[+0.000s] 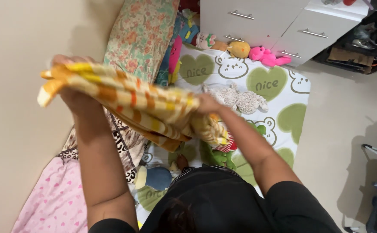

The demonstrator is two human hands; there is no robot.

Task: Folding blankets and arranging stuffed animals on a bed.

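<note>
A folded cloth [128, 97] with orange, yellow and white checks is held up in front of me over a mattress. My left hand [74, 97] grips its left end from underneath, close to the beige wall. My right hand [206, 104] pinches the cloth's right end, where the fabric bunches and hangs down. Below the cloth lies the mattress sheet [283, 92], white with green hearts and bear outlines.
A floral pillow [141, 34] leans at the wall. Soft toys lie around: a grey plush [240, 100], a pink one [266, 56], a yellow one [239, 49]. White drawers [257, 21] stand behind. A pink heart-print blanket [54, 198] lies lower left. Bare floor on the right.
</note>
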